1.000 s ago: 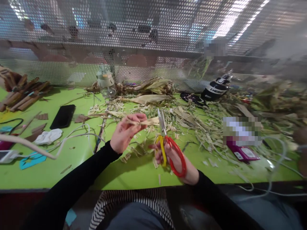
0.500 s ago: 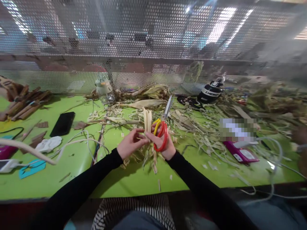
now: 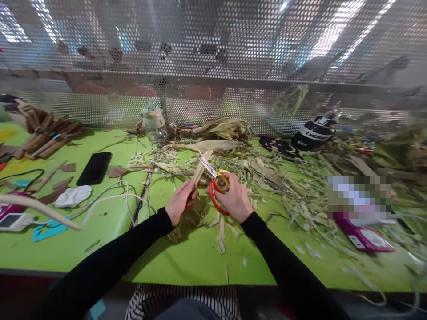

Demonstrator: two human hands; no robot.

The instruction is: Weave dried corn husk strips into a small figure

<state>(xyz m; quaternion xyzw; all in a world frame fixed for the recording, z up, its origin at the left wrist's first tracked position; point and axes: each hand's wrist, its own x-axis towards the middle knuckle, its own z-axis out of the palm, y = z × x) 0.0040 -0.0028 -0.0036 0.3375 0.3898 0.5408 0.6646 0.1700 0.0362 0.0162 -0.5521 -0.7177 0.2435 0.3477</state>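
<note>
My left hand [image 3: 181, 201] is closed on the lower end of a pale dried husk strip [image 3: 200, 168], which slants up and to the right. Scissors with one red and one yellow handle [image 3: 215, 195] are in my right hand [image 3: 236, 199], fingers through the loops. Their blades point up and left and lie across the strip near its upper end; whether they are fully closed is too small to tell. Below the hands, small husk scraps [image 3: 221, 235] are scattered on the green table [image 3: 187, 266].
Behind the hands lie dried husks [image 3: 213, 145] and shreds against a perforated metal screen [image 3: 200, 80]. A phone [image 3: 94, 169], cables and brown strips [image 3: 50, 138] are on the left. At right are a black bottle [image 3: 313, 133] and a magenta power strip [image 3: 363, 235].
The scissors have turned from upright to pointing up-left, with their blades now across the strip. The strip has tilted to the right, and the view has shifted slightly left.
</note>
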